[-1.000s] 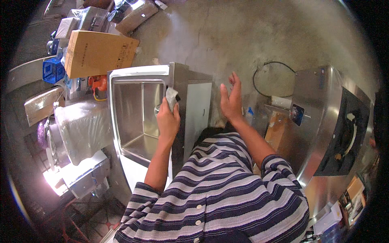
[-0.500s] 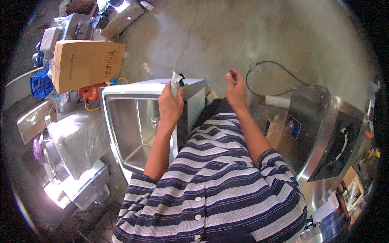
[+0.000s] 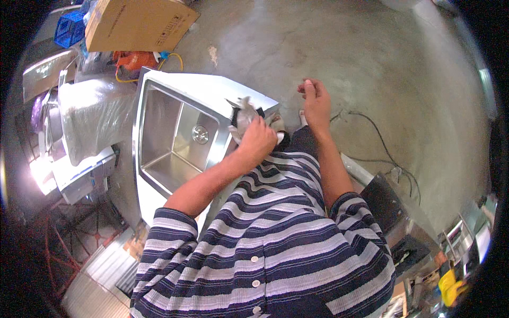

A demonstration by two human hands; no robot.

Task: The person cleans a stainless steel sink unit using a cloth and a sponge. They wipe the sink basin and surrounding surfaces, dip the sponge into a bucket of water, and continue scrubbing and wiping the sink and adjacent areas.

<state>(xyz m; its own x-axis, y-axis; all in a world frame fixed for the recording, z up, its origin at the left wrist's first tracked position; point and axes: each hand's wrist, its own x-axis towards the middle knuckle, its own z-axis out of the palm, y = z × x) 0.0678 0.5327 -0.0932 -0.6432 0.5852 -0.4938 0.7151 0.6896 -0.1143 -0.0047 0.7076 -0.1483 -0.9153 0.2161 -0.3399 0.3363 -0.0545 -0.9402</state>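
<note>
My left hand (image 3: 259,139) is closed on a crumpled grey-white and black cloth-like bundle (image 3: 245,119), over the near right corner of a steel sink (image 3: 177,119). The sink has a square basin with a round drain (image 3: 200,134) and white outer sides. Part of the bundle is hidden by my fingers, and its exact kind does not show. Out over the floor to the right, my right hand (image 3: 316,100) is held up with its fingers curled in and the thumb against them. Nothing shows in it.
A cardboard box (image 3: 140,24), a blue crate (image 3: 69,29) and an orange object (image 3: 137,59) with a yellow hose stand at the far left. A plastic-wrapped item (image 3: 98,114) is left of the sink. Black cable (image 3: 379,130) lies on the floor at right, beside steel equipment (image 3: 419,233).
My left hand has moved right and slightly nearer, and the bundle now looks more spread out. The view has turned, shifting the surroundings. My right hand stays raised with its fingers curled.
</note>
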